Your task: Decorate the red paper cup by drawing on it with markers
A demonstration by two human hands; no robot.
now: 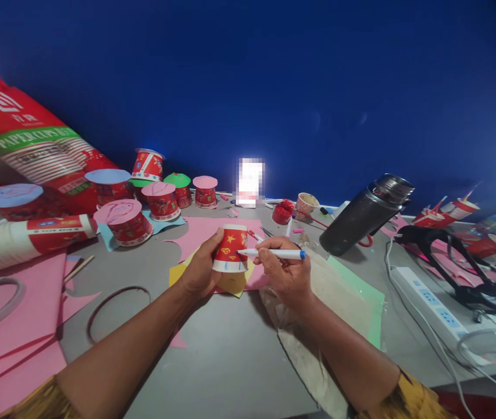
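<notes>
A red paper cup (pixel 232 244) with gold patterns is held upside down by my left hand (pixel 203 266), whose fingers wrap its left side. Short blue marks show on its white rim at the bottom. My right hand (pixel 286 273) pinches a white marker (pixel 280 254) with a blue end pointing right. The marker's tip is at the cup's right side, touching or very close to it. Beneath the hands lie pink paper (pixel 189 231) and yellow paper (pixel 177 274).
Several cups topped with paper discs (pixel 123 221) stand at the left, near a bag of paper cups (pixel 34 139). A dark flask (pixel 359 218) leans at the right. Further right are a power strip (pixel 433 305) and a black frame (pixel 470 291).
</notes>
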